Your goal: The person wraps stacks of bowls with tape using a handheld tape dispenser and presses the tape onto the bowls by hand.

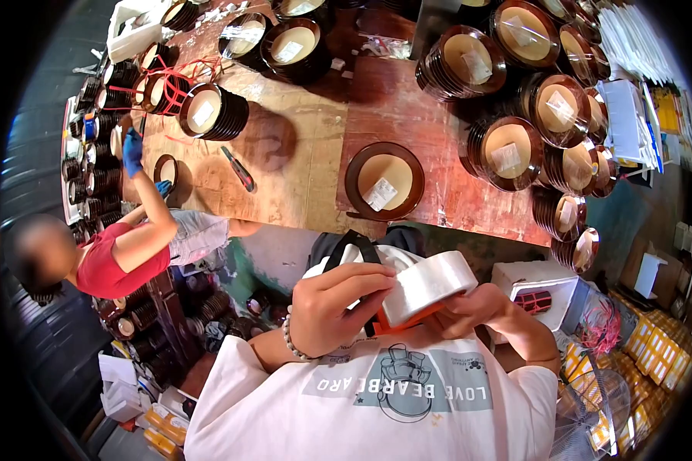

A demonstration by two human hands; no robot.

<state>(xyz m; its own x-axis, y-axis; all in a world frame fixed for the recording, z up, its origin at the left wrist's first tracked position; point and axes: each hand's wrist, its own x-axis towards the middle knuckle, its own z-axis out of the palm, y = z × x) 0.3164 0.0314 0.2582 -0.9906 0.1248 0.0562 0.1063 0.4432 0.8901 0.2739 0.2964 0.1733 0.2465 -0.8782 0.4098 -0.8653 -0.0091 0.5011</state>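
Note:
In front of my chest is a wide roll of clear packing tape (pixel 430 286), with an orange part (pixel 410 316) under it that looks like a tape dispenser. My right hand (pixel 469 309) grips the roll and the orange part from the right side. On the other side, my left hand (pixel 338 307), with a beaded bracelet at the wrist, has its fingers bent and closed against the roll's edge. Its fingertips are partly hidden. Beyond my hands, a stack of brown-rimmed bowls or plates (pixel 351 175) with a label (pixel 380 194) inside stands near the table edge.
Several stacks of brown-rimmed dishes (pixel 507 154) crowd the table's right side. A cutter knife (pixel 238 169) lies on the wooden table (pixel 307 146). At left, a person in a red shirt (pixel 127 261) and blue gloves handles dishes. A white foam box (pixel 550 280) stands at right.

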